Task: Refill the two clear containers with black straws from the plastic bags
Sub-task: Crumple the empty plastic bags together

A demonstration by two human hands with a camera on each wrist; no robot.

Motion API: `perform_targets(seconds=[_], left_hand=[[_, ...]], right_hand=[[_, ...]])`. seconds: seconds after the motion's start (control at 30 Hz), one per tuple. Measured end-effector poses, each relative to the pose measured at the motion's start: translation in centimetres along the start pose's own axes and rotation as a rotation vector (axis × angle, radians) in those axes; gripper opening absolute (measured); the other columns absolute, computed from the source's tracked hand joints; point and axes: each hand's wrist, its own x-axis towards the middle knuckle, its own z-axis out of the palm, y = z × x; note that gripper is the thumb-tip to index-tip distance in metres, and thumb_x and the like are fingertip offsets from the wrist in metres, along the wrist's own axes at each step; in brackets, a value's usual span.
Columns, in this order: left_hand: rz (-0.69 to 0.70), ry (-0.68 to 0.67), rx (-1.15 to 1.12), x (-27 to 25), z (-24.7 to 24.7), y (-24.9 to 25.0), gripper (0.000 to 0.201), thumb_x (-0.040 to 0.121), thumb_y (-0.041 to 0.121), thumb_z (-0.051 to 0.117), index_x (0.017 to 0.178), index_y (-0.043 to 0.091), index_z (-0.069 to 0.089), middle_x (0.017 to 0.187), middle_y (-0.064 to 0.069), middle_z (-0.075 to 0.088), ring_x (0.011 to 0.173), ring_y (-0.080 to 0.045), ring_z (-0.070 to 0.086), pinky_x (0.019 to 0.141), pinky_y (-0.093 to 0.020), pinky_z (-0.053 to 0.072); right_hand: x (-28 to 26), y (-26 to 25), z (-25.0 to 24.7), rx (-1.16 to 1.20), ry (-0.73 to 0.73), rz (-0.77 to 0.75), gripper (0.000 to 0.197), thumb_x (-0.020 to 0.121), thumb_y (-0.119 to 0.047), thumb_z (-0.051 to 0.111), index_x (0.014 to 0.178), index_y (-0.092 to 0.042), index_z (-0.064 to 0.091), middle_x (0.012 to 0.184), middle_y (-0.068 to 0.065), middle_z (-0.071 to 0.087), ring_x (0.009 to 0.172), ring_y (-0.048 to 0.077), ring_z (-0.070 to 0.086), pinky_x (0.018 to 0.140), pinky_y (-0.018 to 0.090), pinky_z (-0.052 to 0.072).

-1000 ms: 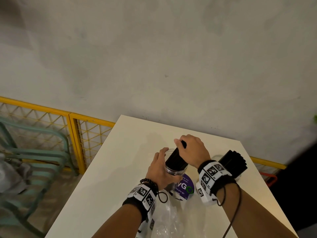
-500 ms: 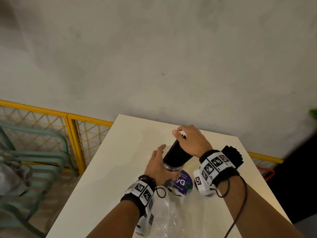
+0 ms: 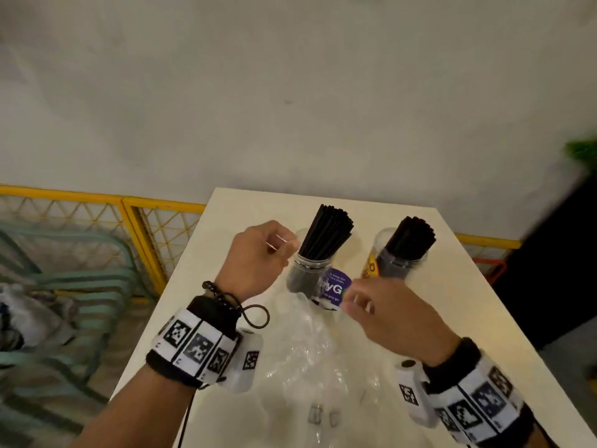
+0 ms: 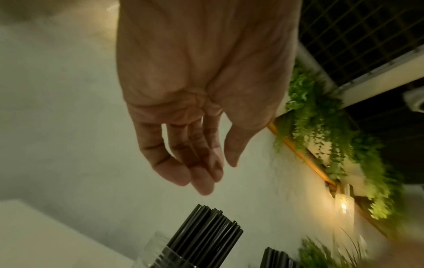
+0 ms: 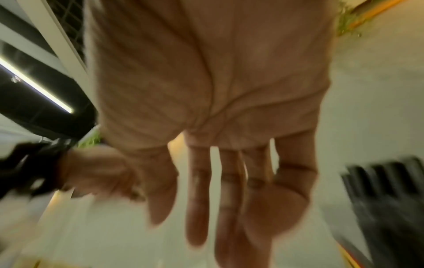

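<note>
Two clear containers stand on the white table. The left container, with a purple label, holds a bundle of black straws leaning up and right. The right container holds another bundle of black straws. My left hand hovers just left of the left container, fingers relaxed and empty. My right hand hangs in front of the containers, fingers straight and empty. Crumpled clear plastic bags lie on the table between my forearms.
A grey wall rises behind the table. A yellow mesh fence and teal chairs stand to the left, below the table's left edge. A dark area lies off the table's right edge.
Both hands have let go of the left container and its straws and pulled back toward me. The straw bundle now stands free in the container.
</note>
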Motion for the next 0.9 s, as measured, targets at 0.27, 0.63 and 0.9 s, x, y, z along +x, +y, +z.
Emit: perform_targets(seconds=[0.27, 0.63, 0.9], left_hand=[[-0.193, -0.664, 0.496, -7.5, 3.6, -7.1, 0.116, 0.061, 0.074, 0.072, 0.153, 0.048, 0.006, 0.165, 0.003, 0.015, 0.15, -0.026, 0.022, 0.116, -0.053, 0.033], [0.015, -0.666, 0.189, -9.8, 7.0, -6.4, 0.009, 0.085, 0.021, 0.056, 0.086, 0.03, 0.059, 0.088, 0.003, 0.063, 0.073, -0.011, 0.055, 0.079, -0.03, 0.049], [0.386, -0.501, -0.004, -11.3, 10.6, -0.4, 0.03, 0.077, 0.007, 0.055, 0.102, 0.008, 0.071, 0.101, 0.001, 0.069, 0.086, -0.012, 0.062, 0.078, -0.023, 0.053]], right_hand=[[-7.3, 0.4, 12.3, -0.102, -0.593, 0.296, 0.135, 0.059, -0.066, 0.078, 0.154, -0.034, -0.013, 0.163, 0.005, -0.017, 0.149, 0.039, -0.008, 0.115, 0.058, 0.023], [-9.9, 3.8, 11.8, 0.144, -0.037, 0.496, 0.039, 0.094, -0.026, 0.048, 0.132, -0.026, 0.042, 0.104, 0.001, 0.061, 0.097, 0.028, 0.062, 0.081, 0.033, 0.048], [-13.6, -1.9, 7.9, 1.467, 0.214, 0.368, 0.044, 0.081, -0.028, 0.074, 0.124, -0.029, 0.064, 0.122, 0.011, 0.069, 0.1, 0.026, 0.07, 0.08, 0.051, 0.058]])
